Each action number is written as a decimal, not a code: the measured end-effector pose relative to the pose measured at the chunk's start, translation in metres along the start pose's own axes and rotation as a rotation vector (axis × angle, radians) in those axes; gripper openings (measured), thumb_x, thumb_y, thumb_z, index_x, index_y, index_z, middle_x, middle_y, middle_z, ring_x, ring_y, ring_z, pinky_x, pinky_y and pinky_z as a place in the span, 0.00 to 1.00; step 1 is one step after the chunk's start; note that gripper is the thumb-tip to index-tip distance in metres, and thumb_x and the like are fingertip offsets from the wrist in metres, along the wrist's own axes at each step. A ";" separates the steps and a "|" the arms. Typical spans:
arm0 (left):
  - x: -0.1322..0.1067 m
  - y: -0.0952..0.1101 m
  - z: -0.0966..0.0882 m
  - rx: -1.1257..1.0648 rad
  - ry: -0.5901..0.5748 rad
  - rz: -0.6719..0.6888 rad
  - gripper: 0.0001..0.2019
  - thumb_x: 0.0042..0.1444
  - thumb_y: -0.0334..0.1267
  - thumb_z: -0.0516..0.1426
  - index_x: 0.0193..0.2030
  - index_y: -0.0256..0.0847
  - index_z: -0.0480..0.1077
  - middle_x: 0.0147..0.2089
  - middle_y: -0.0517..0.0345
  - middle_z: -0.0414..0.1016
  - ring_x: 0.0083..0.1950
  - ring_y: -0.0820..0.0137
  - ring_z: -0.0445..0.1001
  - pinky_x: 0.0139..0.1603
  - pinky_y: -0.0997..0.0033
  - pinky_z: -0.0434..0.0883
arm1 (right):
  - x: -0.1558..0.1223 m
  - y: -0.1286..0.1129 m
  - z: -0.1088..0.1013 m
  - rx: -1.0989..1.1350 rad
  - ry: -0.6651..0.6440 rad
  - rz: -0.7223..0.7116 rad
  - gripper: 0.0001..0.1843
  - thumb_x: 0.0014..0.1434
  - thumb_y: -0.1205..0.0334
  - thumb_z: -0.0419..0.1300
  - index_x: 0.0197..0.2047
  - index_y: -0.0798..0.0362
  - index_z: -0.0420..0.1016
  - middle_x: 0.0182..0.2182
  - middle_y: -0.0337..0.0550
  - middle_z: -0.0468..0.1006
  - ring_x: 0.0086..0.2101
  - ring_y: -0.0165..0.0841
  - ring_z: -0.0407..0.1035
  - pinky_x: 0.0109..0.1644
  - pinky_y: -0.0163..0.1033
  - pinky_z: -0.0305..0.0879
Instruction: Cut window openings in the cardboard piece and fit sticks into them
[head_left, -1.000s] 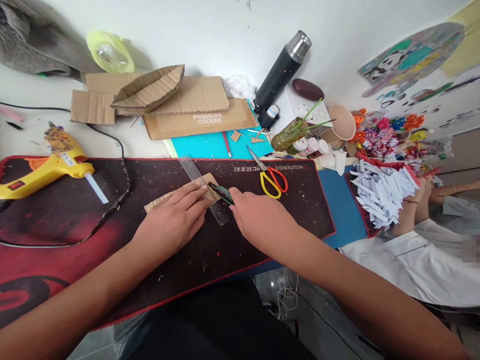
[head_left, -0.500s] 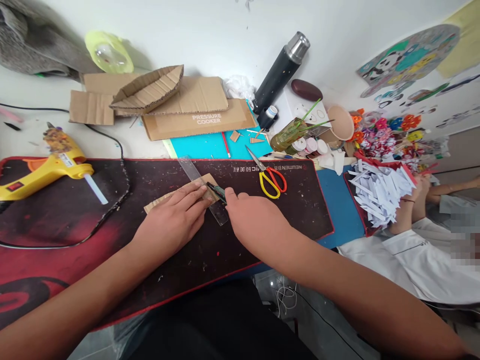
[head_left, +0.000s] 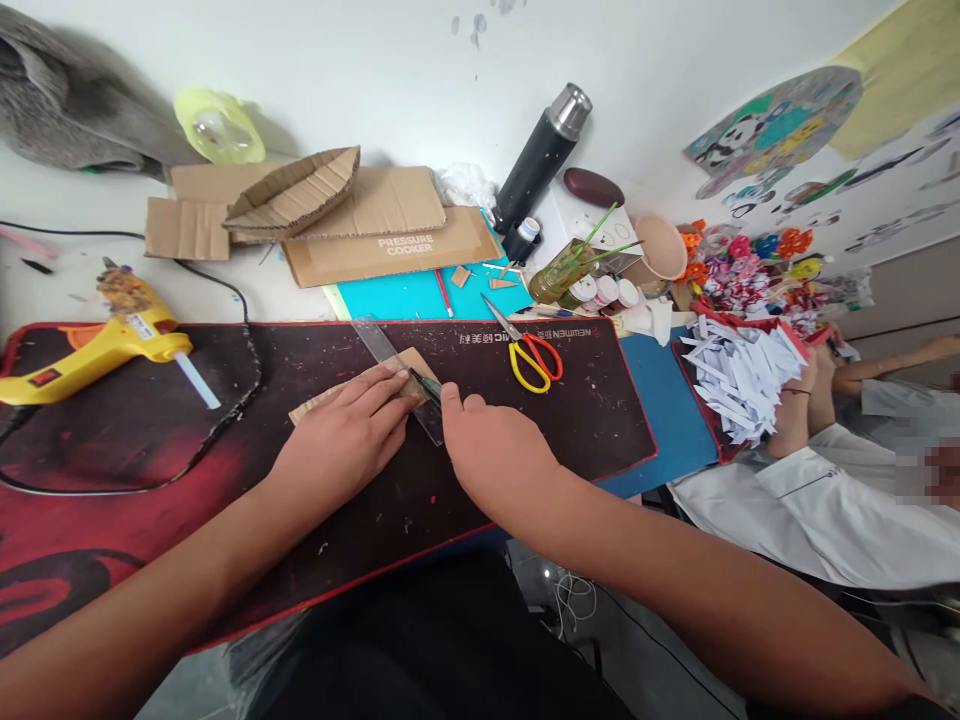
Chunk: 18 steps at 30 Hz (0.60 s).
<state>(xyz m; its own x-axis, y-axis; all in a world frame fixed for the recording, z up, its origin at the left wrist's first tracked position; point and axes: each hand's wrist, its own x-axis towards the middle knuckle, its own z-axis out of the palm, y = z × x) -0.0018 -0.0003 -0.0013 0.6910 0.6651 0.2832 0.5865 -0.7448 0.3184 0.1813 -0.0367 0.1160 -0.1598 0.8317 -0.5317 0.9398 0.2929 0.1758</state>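
Observation:
My left hand (head_left: 341, 425) lies with outstretched fingers over a clear ruler (head_left: 375, 342), pressing it onto a small piece of brown cardboard (head_left: 307, 408). Much of the cardboard is hidden beneath that hand. In my right hand (head_left: 491, 435) is a dark green and black utility knife (head_left: 429, 388), fingers wrapped round its body. Its tip is at the ruler and cardboard, close beside my left fingertips; the blade itself is too small to make out. Scissors (head_left: 517, 336) with red and yellow handles lie beyond my right hand on the dark mat (head_left: 585, 400).
At left, a yellow glue gun (head_left: 120, 345) trails its cable across the mat. Cardboard pieces (head_left: 405, 195) are stacked at the back. A black thermos (head_left: 532, 165), a jar with green stems (head_left: 555, 275) and paint pots (head_left: 606, 292) stand back right. Another person (head_left: 795, 500) sits right, near white paper strips (head_left: 742, 375).
The camera view has shifted slightly, so things at the back and right appear further left. My left hand still presses the ruler, and the knife tip stays close to my left fingertips.

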 end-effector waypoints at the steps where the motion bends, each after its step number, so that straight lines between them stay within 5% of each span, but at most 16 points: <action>1: 0.000 0.000 0.000 0.003 -0.002 -0.001 0.20 0.76 0.38 0.50 0.64 0.36 0.79 0.69 0.41 0.78 0.74 0.48 0.72 0.72 0.43 0.73 | -0.001 0.000 0.001 -0.001 0.006 -0.005 0.33 0.72 0.77 0.47 0.78 0.67 0.57 0.47 0.64 0.82 0.36 0.41 0.84 0.34 0.40 0.81; 10: 0.000 0.000 0.000 -0.001 -0.016 -0.007 0.21 0.76 0.38 0.49 0.64 0.36 0.79 0.69 0.41 0.78 0.75 0.49 0.71 0.74 0.43 0.71 | -0.003 0.008 0.001 -0.015 -0.024 -0.025 0.34 0.71 0.76 0.51 0.79 0.68 0.56 0.46 0.61 0.82 0.37 0.42 0.83 0.35 0.41 0.80; 18: -0.001 0.000 0.001 -0.053 0.024 -0.020 0.19 0.75 0.38 0.51 0.63 0.39 0.80 0.68 0.42 0.79 0.74 0.49 0.72 0.73 0.43 0.73 | -0.008 0.028 -0.006 0.045 0.079 -0.029 0.22 0.79 0.62 0.50 0.70 0.62 0.67 0.40 0.55 0.84 0.36 0.42 0.82 0.34 0.40 0.75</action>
<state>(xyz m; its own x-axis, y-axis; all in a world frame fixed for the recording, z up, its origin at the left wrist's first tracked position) -0.0019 -0.0010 -0.0022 0.6685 0.6815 0.2979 0.5765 -0.7278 0.3713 0.2068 -0.0319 0.1303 -0.2092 0.8582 -0.4687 0.9466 0.2979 0.1230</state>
